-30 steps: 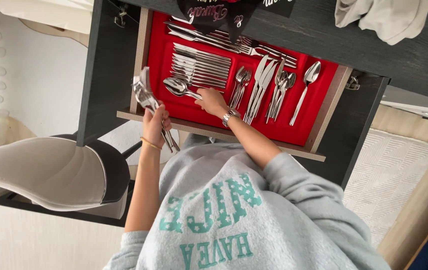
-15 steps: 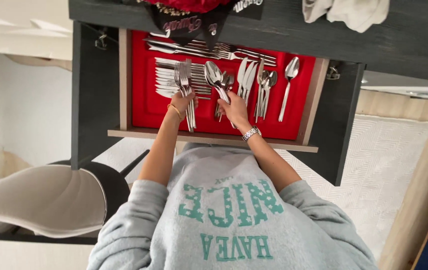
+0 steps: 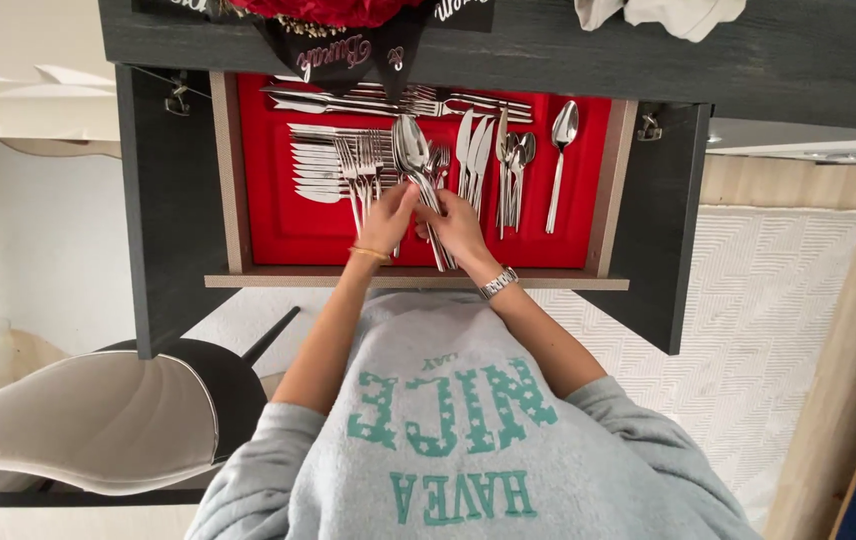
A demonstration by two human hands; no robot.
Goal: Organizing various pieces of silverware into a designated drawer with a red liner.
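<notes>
Head view: both hands' grip (image 3: 426, 222) clamped on spoons (image 3: 414, 150) over red-lined drawer (image 3: 288, 225), white rug (image 3: 778, 320) beside.

Grey sweatshirt (image 3: 468, 450) with teal star-patterned lettering, sleeves pushed up. Thin gold bracelet (image 3: 369, 254) on left wrist; silver metal-link wristwatch (image 3: 499, 283) on right wrist.

black lettered pennants (image 3: 348, 55), above red drawer (image 3: 278, 215)

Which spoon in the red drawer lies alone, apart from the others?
The long spoon at the far right of the red tray; nothing touches it.
</notes>
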